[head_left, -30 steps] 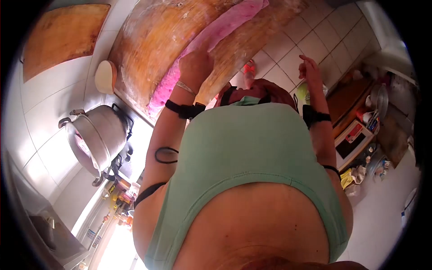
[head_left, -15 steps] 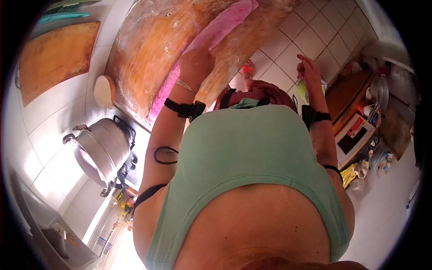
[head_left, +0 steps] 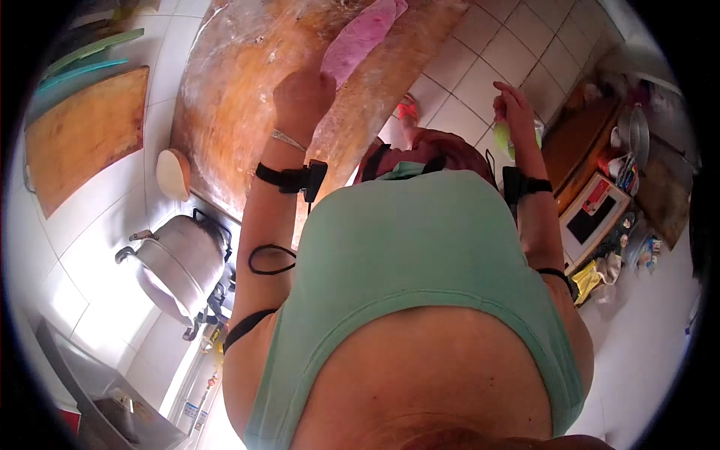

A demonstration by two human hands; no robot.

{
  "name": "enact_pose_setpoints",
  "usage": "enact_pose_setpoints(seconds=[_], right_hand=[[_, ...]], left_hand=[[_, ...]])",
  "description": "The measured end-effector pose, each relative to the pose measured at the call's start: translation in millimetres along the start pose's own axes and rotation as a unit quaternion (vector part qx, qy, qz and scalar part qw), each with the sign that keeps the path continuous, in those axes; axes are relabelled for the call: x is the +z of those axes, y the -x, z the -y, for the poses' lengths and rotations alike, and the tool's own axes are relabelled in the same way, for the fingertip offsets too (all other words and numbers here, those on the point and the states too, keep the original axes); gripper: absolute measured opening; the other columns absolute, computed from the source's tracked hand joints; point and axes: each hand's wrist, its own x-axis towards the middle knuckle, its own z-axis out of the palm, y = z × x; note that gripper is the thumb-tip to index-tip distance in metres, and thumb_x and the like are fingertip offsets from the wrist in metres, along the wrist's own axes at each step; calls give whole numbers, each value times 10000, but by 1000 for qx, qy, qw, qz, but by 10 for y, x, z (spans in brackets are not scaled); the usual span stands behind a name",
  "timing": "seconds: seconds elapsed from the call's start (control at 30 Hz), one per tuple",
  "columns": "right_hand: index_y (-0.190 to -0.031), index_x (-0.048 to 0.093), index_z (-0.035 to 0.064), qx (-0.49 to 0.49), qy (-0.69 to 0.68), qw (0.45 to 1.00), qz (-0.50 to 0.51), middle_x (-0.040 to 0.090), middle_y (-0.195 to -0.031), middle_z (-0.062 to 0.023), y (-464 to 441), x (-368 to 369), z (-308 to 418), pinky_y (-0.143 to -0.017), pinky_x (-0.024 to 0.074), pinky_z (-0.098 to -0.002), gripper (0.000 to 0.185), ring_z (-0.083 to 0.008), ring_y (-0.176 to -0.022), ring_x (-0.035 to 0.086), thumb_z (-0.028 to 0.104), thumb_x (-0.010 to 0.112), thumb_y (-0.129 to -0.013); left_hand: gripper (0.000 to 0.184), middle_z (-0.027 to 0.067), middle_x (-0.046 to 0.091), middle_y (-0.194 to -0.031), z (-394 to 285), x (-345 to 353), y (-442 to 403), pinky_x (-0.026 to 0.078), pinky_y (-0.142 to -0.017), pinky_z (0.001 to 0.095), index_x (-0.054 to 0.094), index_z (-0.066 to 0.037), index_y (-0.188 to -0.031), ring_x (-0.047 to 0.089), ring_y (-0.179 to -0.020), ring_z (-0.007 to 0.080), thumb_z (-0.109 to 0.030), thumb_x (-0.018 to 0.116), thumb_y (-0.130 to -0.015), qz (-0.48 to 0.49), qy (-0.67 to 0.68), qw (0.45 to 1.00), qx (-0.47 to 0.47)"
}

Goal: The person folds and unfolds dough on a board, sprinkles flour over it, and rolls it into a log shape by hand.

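A strip of pink dough (head_left: 365, 37) lies on a floury wooden board (head_left: 247, 90). My left hand (head_left: 304, 97) is closed in a fist at the strip's near end, over the board. The dough meets the knuckle side of that hand; what the fingers enclose is hidden by the back of the hand. Out to the right, over the tiled floor, my right hand (head_left: 515, 109) is held in the air, its index finger stretched out and the others loosely bent. Nothing shows in it. A pale green object (head_left: 503, 139) appears just behind its wrist, its kind unclear.
A large metal pot (head_left: 180, 259) stands at the left, near a round pale wooden piece (head_left: 173, 174). Cutting boards (head_left: 90, 135) lean against the tiled wall. On the right are a wooden cabinet (head_left: 577, 154) and a white box (head_left: 595, 220). A foot in a red shoe (head_left: 407, 109) shows below.
The part of the pink strip that ran toward me past my left hand is gone from the board. My left hand has shifted slightly left; my right hand stays about where it was.
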Motion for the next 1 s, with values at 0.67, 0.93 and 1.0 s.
enact_pose_setpoints(seconds=[0.67,0.93,1.0], right_hand=[[-1289,703,53,27,-4,1000,4,666,-792,-51,-214,-1,58,-527,514,-282,318,-113,-609,590,164,481,-1090],[-1293,694,37,13,-5,1000,25,670,-794,-58,-337,-76,63,-536,524,-288,331,-117,-611,592,176,470,-1093],[-1295,691,31,7,-2,1000,27,669,-796,-60,-351,-75,91,-538,523,-288,333,-118,-613,592,177,469,-1093]], left_hand=[[478,186,733,-823,10,26,-79,586,-693,519,601,-269,-1420,721,-760,402,-254,599,-943,-54,53,996,56],[459,183,754,-919,-114,147,-163,590,-753,523,605,-250,-1386,731,-844,406,-279,598,-928,-32,55,995,74],[483,186,742,-893,-153,155,-244,583,-708,517,613,-254,-1418,718,-797,402,-265,592,-936,-53,64,993,85]])
